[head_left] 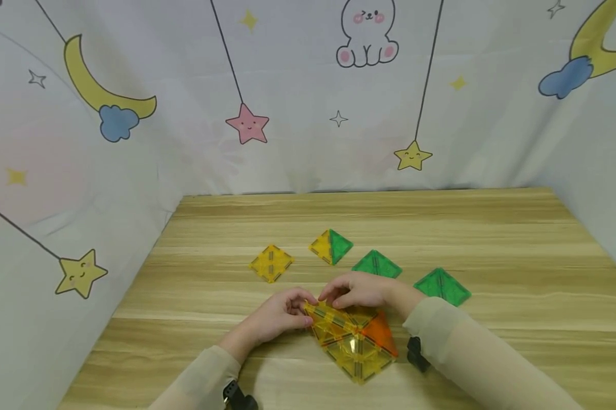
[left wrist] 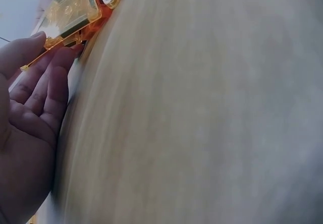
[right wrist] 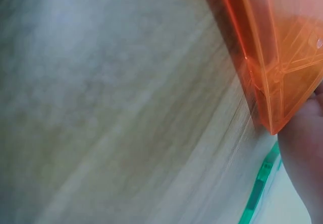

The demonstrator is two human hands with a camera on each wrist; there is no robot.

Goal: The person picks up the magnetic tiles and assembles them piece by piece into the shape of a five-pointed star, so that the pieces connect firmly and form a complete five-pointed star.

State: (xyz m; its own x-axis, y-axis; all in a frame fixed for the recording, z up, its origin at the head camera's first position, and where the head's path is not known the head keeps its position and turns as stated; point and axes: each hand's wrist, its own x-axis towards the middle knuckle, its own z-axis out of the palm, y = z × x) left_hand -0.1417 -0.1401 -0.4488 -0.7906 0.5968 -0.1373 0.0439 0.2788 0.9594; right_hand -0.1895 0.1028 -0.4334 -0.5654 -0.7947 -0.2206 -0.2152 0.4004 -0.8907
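Observation:
A built-up piece of translucent magnetic tiles (head_left: pixel 350 347), mostly yellow with an orange triangle (head_left: pixel 381 335) on its right side, sits on the wooden table in front of me. My left hand (head_left: pixel 279 313) pinches its left corner; in the left wrist view the thumb lies against a yellow tile (left wrist: pixel 75 12) with the fingers beneath. My right hand (head_left: pixel 356 289) comes over the far side and holds the upper edge with bent fingers, close to the left fingertips. In the right wrist view the orange tile (right wrist: pixel 262 67) hides most of that hand.
Behind the hands lie a yellow diamond (head_left: pixel 271 263), a yellow-and-green diamond (head_left: pixel 340 247) and a green pair of triangles (head_left: pixel 377 263) partly behind the right hand. Another green pair (head_left: pixel 443 286) lies by the right forearm. A printed curtain (head_left: pixel 298 74) borders the table (head_left: pixel 518 245).

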